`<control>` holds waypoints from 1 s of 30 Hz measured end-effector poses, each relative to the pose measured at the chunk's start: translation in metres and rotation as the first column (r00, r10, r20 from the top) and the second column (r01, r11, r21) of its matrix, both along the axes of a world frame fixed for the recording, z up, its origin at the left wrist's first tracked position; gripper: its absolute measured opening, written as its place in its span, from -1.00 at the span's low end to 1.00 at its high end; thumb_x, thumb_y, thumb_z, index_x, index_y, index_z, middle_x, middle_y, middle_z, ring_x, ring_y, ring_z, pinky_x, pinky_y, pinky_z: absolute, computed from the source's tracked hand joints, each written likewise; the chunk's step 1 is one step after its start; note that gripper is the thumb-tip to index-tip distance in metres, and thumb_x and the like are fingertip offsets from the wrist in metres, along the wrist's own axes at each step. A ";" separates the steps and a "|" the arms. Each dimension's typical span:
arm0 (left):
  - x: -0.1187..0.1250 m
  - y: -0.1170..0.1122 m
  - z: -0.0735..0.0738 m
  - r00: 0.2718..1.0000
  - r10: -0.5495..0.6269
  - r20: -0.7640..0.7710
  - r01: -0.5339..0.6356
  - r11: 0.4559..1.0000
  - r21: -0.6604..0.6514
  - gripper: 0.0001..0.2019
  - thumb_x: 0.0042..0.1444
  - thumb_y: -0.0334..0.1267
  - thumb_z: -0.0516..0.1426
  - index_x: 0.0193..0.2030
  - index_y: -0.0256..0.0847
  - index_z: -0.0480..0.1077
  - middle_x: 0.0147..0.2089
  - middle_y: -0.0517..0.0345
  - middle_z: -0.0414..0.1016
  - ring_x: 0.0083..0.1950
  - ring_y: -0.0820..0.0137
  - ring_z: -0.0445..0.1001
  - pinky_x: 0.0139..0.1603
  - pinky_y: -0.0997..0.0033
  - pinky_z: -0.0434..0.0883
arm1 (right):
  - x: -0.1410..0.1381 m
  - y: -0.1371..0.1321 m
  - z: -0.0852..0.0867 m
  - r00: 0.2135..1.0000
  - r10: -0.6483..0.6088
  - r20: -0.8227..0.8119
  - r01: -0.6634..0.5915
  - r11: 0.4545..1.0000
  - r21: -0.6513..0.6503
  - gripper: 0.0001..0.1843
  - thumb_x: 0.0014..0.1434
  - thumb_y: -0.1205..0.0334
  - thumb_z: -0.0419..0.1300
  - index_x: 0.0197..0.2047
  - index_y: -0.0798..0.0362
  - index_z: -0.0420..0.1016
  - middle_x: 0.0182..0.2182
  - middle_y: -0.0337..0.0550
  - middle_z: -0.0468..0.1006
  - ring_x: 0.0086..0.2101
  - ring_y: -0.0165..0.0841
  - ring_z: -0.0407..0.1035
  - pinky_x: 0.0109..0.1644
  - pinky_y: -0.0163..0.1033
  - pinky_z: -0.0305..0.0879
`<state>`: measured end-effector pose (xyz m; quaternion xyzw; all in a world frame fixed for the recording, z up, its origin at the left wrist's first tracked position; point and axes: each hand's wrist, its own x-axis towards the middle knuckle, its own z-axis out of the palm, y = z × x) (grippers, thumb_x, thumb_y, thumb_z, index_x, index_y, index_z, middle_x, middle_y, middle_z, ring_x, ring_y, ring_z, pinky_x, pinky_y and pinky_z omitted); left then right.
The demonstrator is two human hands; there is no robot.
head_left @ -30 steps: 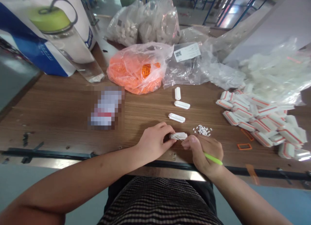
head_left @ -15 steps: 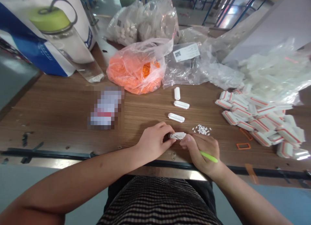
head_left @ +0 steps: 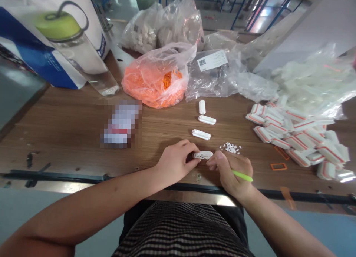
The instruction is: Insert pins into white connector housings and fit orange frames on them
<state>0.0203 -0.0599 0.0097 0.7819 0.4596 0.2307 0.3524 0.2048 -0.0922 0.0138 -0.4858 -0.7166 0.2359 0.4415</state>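
Left hand [head_left: 175, 160]: your thumb and finger pinch the near end of the white slotted housing [head_left: 206, 153] | Housing: between your hands, long axis left-to-right | Right hand [head_left: 236, 164]: you grip the green-handled pick [head_left: 242, 176], thin shaft reaching leftward to it

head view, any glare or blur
Head view: glare on the table's metal edge, shine on the labelled clear bag; head view, left: a pixelated block hides what lies there; head view, near centre: fine detail on the held white piece looks soft.
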 end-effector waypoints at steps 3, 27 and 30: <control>0.000 0.000 0.000 1.000 -0.002 0.004 0.002 1.000 0.010 -0.91 0.10 -0.33 0.24 -0.23 -0.17 0.46 -0.34 0.27 0.38 -0.44 0.51 0.29 -0.40 0.45 0.23 | -0.001 0.001 0.000 1.000 -0.023 -0.006 0.023 0.999 -0.032 -0.60 0.32 0.39 0.03 -0.52 0.06 0.51 -0.62 -0.28 0.49 -0.59 -0.53 0.39 -0.47 -0.38 0.29; 0.000 0.000 0.000 1.000 -0.005 0.003 0.005 1.000 0.009 -0.93 0.12 -0.31 0.22 -0.24 -0.17 0.45 -0.31 0.26 0.39 -0.43 0.49 0.31 -0.39 0.43 0.25 | -0.001 -0.003 -0.003 0.997 -0.067 -0.025 0.067 0.997 -0.028 -0.61 0.32 0.34 0.03 -0.49 0.04 0.56 -0.59 -0.25 0.54 -0.58 -0.48 0.42 -0.45 -0.34 0.34; 0.000 0.000 0.001 1.000 0.002 0.003 -0.002 1.000 0.008 -0.93 0.10 -0.32 0.23 -0.25 -0.17 0.44 -0.33 0.27 0.39 -0.44 0.50 0.30 -0.39 0.43 0.25 | -0.003 -0.002 -0.003 0.999 -0.048 -0.014 0.047 0.998 -0.040 -0.60 0.33 0.33 0.03 -0.49 0.04 0.56 -0.61 -0.26 0.53 -0.59 -0.49 0.42 -0.47 -0.34 0.33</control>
